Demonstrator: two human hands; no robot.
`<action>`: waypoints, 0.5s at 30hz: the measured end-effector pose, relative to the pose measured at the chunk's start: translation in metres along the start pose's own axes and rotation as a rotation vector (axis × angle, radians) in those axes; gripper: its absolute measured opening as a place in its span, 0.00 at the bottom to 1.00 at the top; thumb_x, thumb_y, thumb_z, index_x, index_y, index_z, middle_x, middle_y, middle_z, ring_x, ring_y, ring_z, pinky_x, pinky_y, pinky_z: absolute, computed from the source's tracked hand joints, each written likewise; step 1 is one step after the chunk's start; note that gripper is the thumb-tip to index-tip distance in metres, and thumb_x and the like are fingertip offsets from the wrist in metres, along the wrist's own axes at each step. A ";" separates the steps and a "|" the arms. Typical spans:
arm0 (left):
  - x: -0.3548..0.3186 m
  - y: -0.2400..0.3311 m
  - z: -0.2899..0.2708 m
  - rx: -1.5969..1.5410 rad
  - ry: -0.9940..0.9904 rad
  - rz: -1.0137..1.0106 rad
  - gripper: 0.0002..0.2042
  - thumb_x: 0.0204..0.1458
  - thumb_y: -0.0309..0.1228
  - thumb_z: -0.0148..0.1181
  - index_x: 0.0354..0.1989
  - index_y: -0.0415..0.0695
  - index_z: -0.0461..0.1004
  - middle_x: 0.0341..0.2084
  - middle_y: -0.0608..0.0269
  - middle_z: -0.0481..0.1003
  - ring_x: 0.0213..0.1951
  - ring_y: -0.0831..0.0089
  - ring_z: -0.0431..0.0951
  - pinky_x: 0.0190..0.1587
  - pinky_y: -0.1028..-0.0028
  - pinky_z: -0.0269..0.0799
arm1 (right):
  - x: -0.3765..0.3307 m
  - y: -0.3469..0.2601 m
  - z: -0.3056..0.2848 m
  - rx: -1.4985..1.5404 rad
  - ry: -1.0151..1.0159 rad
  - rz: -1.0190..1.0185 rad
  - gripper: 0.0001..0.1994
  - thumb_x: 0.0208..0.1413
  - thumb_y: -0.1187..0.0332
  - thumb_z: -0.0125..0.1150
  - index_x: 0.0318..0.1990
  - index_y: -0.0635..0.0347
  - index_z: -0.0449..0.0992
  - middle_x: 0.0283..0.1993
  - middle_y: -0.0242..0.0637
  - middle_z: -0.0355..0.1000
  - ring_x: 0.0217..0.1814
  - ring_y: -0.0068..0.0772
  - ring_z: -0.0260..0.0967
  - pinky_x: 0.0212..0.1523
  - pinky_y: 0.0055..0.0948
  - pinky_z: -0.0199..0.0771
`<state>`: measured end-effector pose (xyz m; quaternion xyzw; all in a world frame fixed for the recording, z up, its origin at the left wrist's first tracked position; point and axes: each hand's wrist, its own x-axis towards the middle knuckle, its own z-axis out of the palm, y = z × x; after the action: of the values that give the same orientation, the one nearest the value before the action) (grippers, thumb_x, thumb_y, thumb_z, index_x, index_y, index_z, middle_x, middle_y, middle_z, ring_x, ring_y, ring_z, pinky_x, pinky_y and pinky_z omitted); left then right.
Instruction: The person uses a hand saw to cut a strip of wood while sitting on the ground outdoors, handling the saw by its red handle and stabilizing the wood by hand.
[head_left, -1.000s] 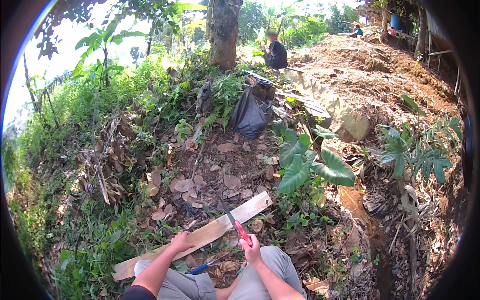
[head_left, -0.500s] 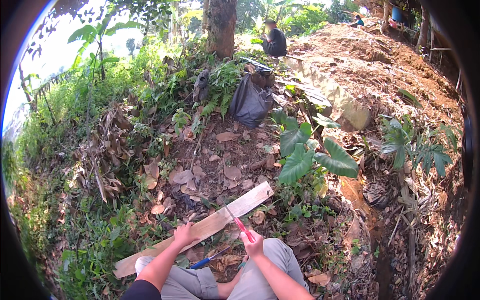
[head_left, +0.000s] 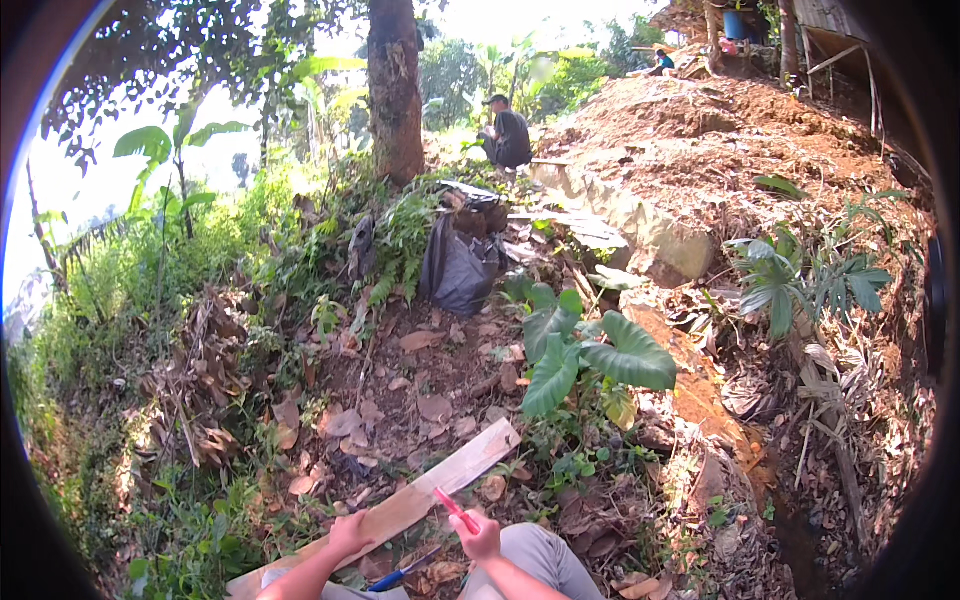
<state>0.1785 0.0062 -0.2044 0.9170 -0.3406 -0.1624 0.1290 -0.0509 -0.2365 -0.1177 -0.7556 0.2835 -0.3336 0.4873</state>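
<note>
A long pale wooden board [head_left: 468, 455] lies slanted across my lap, its far end rising to the right. My left hand [head_left: 348, 535] rests on the board, its fingers curled over the edge. In my right hand [head_left: 480, 540] is a red-handled bladed tool [head_left: 456, 511], held closed in the fingers just beside the board, its handle pointing up and left. The thin blade hardly shows against the wood. Between my legs, below the board, lies a blue-handled tool [head_left: 388, 581] with a slim dark shaft.
Dry leaves and green weeds cover the ground. A broad-leaved plant [head_left: 630, 352] grows ahead to the right, past a black plastic bag [head_left: 458, 268]. A tree trunk [head_left: 396, 95] stands beyond. A person [head_left: 508, 135] sits farther off beside the bare earth slope [head_left: 680, 150].
The view has tilted up, so my hands and the board sit lower in it. My right hand still holds the red-handled tool, its blade now less visible. My left hand stays on the board.
</note>
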 end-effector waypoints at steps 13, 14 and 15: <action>0.003 0.042 -0.030 0.175 -0.084 -0.005 0.44 0.32 0.56 0.79 0.61 0.50 0.76 0.43 0.50 0.82 0.48 0.51 0.82 0.55 0.57 0.76 | -0.004 0.006 -0.025 -0.025 -0.206 0.032 0.17 0.58 0.47 0.66 0.35 0.52 0.83 0.22 0.42 0.75 0.26 0.48 0.77 0.29 0.43 0.74; 0.006 0.039 -0.027 0.224 -0.078 0.006 0.43 0.32 0.57 0.79 0.60 0.49 0.76 0.42 0.50 0.82 0.47 0.50 0.82 0.55 0.57 0.76 | -0.005 0.006 -0.025 -0.017 -0.210 0.032 0.17 0.58 0.47 0.65 0.35 0.52 0.83 0.22 0.43 0.75 0.26 0.48 0.78 0.29 0.43 0.74; 0.011 0.034 -0.021 0.195 -0.060 0.018 0.42 0.32 0.56 0.80 0.58 0.48 0.77 0.42 0.49 0.82 0.47 0.50 0.82 0.54 0.57 0.77 | -0.004 0.006 -0.026 -0.017 -0.223 0.025 0.17 0.58 0.47 0.65 0.35 0.52 0.83 0.22 0.43 0.75 0.26 0.47 0.77 0.29 0.43 0.74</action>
<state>0.1748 -0.0230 -0.1752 0.9169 -0.3667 -0.1546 0.0304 -0.0745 -0.2494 -0.1163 -0.7886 0.2398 -0.2388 0.5134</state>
